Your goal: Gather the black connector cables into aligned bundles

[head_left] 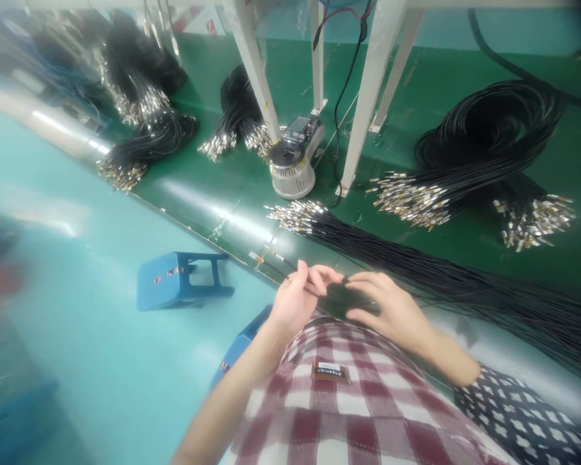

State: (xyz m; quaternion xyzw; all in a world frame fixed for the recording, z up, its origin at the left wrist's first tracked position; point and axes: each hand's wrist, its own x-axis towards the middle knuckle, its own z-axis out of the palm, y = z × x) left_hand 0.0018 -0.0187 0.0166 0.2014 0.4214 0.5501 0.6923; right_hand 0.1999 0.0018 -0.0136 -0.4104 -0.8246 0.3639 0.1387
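Observation:
My left hand (pixel 300 294) is closed around thin black cables (pixel 272 265), whose metal-tipped ends stick out past it to the upper left. My right hand (pixel 392 307) is just to the right, its fingers stretched out and its thumb apart. Its fingertips come close to those of my left hand; whether they touch a cable is unclear. Beyond both hands, a long bundle of black cables (pixel 392 252) lies across the green bench (pixel 198 219), its silvery ends bunched at the left.
A round grey-white machine (pixel 294 174), apparently a tape dispenser, stands by the white table legs (pixel 363 97). Coiled cable bundles lie at right (pixel 489 129) and left (pixel 150 139). A blue stool (pixel 162 281) is on the floor. A blurred person (pixel 2 271) is at far left.

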